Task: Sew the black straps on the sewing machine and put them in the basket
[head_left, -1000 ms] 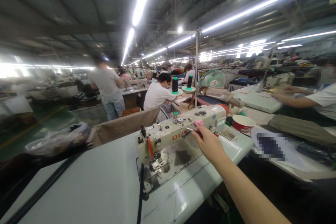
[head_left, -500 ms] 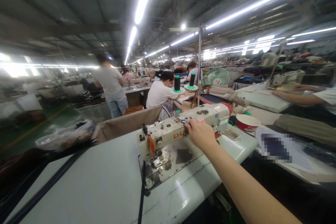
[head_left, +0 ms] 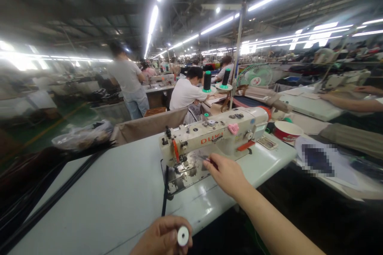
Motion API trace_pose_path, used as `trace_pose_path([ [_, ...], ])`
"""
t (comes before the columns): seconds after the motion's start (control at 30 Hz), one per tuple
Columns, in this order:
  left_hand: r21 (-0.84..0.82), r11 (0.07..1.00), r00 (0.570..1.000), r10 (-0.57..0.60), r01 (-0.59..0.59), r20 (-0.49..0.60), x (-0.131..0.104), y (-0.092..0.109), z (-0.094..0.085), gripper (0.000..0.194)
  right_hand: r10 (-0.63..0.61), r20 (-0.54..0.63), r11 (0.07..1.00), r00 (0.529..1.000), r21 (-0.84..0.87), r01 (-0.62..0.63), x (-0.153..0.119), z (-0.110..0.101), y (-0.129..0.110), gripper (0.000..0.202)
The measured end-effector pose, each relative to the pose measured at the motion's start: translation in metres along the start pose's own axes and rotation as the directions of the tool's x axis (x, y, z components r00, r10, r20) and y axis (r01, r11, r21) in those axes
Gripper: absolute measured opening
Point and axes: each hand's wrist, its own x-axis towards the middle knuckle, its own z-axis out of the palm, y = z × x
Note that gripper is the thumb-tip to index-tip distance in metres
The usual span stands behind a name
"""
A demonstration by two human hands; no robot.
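Observation:
My left hand (head_left: 166, 234), low in the view, grips a small round white-faced bobbin (head_left: 183, 236) between thumb and fingers. In front of the sewing machine (head_left: 215, 129), over its metal bed, my right hand (head_left: 224, 171) is closed in a pinch. A thin metallic item seems to stick out from its fingertips, too blurred to name. On the machine arm sits a pink piece (head_left: 233, 128). Black thread cones (head_left: 207, 81) with green bases stand behind the machine.
Pale table (head_left: 119, 183) carries the machine. Black strips (head_left: 60, 199) lie on the left. A red and white bowl (head_left: 287, 130) and a small tray (head_left: 267, 142) are at the right. Several people work beyond; a green fan (head_left: 254, 75) stands behind.
My right hand has come down off the top of the machine arm to its front, over the bed. My left hand has entered from below with the bobbin. The view has shifted slightly.

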Motion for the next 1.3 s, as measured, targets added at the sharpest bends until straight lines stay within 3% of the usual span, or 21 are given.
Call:
trace_pose_path([
  [0.07, -0.111, 0.982, 0.982, 0.136, -0.151, -0.128, 0.009, 0.018, 0.007, 0.052, -0.028, 0.115, 0.995, 0.993, 0.099, 0.016, -0.016, 0.014, -0.006, 0.029],
  [0.2, -0.194, 0.924, 0.903, 0.247, -0.329, -0.351, 0.026, 0.052, 0.014, 0.047, -0.042, 0.289, 0.962, 0.957, 0.27, -0.04, -0.037, 0.035, -0.009, 0.031],
  [0.33, -0.196, 0.89, 0.861, 0.309, -0.412, -0.405, 0.038, 0.066, 0.008, 0.043, -0.024, 0.348, 0.962, 0.937, 0.262, -0.073, -0.046, 0.043, -0.009, 0.031],
  [0.6, -0.227, 0.871, 0.853, 0.318, -0.435, -0.413, 0.039, 0.067, 0.009, 0.041, -0.023, 0.404, 0.98, 0.915, 0.192, -0.06, -0.047, 0.055, -0.023, 0.026],
  [0.83, -0.228, 0.862, 0.853, 0.346, -0.453, -0.39, 0.035, 0.069, 0.013, 0.043, -0.081, 0.38, 0.975, 0.921, 0.223, -0.007, -0.042, 0.065, -0.039, 0.03],
  [1.07, -0.227, 0.842, 0.833, 0.376, -0.49, -0.405, 0.026, 0.066, 0.008, 0.041, -0.047, 0.332, 0.928, 0.942, 0.363, -0.082, -0.041, 0.078, -0.023, 0.032],
  [1.2, -0.231, 0.827, 0.816, 0.386, -0.513, -0.429, 0.023, 0.059, 0.003, 0.041, -0.128, 0.286, 0.866, 0.95, 0.499, -0.033, -0.045, 0.09, -0.015, 0.046],
  [1.3, -0.243, 0.818, 0.804, 0.374, -0.521, -0.463, 0.022, 0.053, -0.001, 0.041, -0.3, 0.182, 0.785, 0.936, 0.605, 0.134, -0.057, 0.091, -0.017, 0.046],
])
